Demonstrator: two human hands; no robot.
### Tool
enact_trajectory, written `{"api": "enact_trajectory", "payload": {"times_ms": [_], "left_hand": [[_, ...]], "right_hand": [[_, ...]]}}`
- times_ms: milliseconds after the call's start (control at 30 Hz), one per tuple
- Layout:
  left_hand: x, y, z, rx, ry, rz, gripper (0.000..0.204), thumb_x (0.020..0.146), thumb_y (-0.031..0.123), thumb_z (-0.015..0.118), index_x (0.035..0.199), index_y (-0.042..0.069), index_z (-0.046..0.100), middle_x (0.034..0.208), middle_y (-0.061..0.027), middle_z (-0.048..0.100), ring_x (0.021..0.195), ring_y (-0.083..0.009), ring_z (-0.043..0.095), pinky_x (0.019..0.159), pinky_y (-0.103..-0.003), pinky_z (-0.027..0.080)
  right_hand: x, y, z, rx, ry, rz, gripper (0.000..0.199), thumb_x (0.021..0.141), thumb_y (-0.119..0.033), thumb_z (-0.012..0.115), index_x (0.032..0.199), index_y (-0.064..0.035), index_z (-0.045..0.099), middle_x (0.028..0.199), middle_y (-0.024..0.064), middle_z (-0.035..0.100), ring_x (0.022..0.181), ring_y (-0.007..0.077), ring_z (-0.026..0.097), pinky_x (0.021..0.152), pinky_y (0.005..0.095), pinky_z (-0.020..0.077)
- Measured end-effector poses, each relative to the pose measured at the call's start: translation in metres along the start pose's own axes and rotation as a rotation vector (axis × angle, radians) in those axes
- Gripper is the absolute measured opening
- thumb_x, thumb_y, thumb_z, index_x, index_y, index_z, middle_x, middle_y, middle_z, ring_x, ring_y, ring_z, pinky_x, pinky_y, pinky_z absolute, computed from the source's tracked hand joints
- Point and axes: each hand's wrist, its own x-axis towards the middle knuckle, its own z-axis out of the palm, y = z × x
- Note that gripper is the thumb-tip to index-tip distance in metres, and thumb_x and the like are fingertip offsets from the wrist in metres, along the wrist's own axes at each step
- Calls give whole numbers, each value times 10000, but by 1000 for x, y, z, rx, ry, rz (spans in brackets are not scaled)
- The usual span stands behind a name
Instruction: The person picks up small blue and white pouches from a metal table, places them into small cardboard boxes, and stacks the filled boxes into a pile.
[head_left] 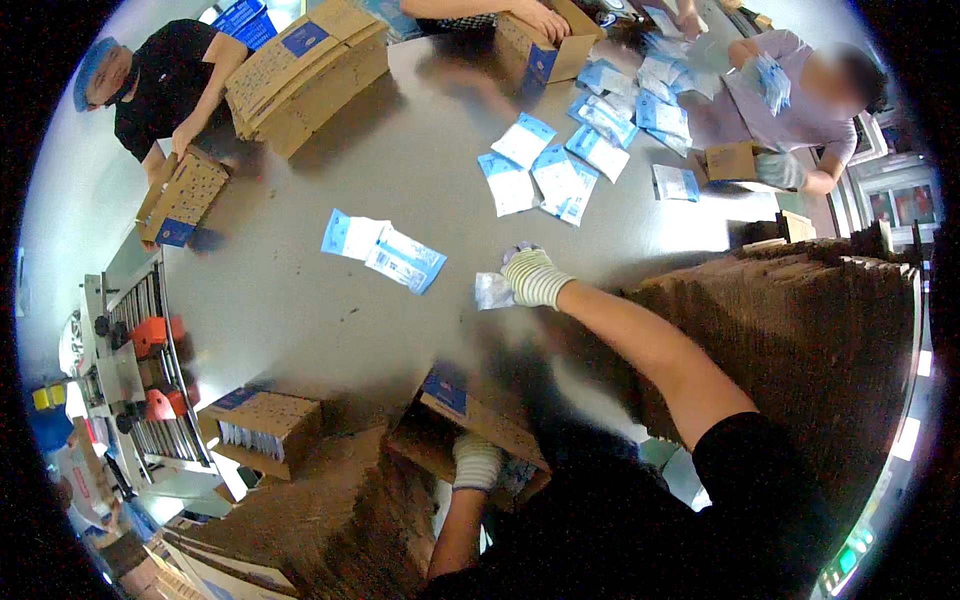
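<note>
My right hand (538,277), in a striped glove, is closed on a small whitish packet (493,291) low over the grey table. My left hand (477,463), gloved alike, reaches into an open cardboard box (500,424) close to my body. Its fingers are hidden inside, so I cannot tell what they grip. Left of my right hand, a blue-and-white packet (406,261) overlaps another packet (352,236) on the table. Beyond it lies a loose heap of similar packets (507,185).
A box filled with packets (262,425) stands at near left, before a roller conveyor (160,380). Stacked flat cardboard rises at left (300,510) and right (780,340). Co-workers handle boxes (190,195) across the table; a large carton stack (310,75) stands far left.
</note>
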Motion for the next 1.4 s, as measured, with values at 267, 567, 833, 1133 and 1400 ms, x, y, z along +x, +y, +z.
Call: {"api": "enact_trajectory", "payload": {"times_ms": [267,567,833,1133,1400], "left_hand": [[-1,8,-19,-140,-160,-60,478,908,298,293,1340,94,274,1409,-84,221,1292,-253,204,1055,-344,186],[-12,12,-35,-163,-128,-56,459,905,301,294,1326,119,311,1394,-82,261,1270,-262,256,1035,-365,230],[9,-5,9,-240,-91,-107,462,898,303,295,1321,119,322,1392,-66,271,1275,-258,244,1038,-375,221],[5,3,-4,-300,-76,-86,436,903,282,290,1285,81,355,1336,-91,346,1204,-278,325,997,-364,259],[53,-17,116,-1359,491,63,432,882,312,351,1230,66,418,1278,-128,414,1127,-289,420,913,-373,363]], "right_hand": [[53,159,-20,444,379,333,569,755,-491,516,954,39,580,944,258,581,878,374,567,787,407,438],[-2,67,-38,213,-189,117,510,726,-410,544,1076,-39,548,1113,144,551,1092,244,486,953,347,348],[47,74,-26,-520,136,-577,540,649,-299,662,1111,-51,533,1168,112,531,1075,208,509,879,353,412],[5,68,-44,-194,-130,-16,378,630,-299,668,912,-53,620,936,150,622,902,264,596,797,395,457],[102,-49,-72,489,6,-188,811,622,-545,653,1154,33,453,1093,250,521,1036,360,499,898,396,389]]}}
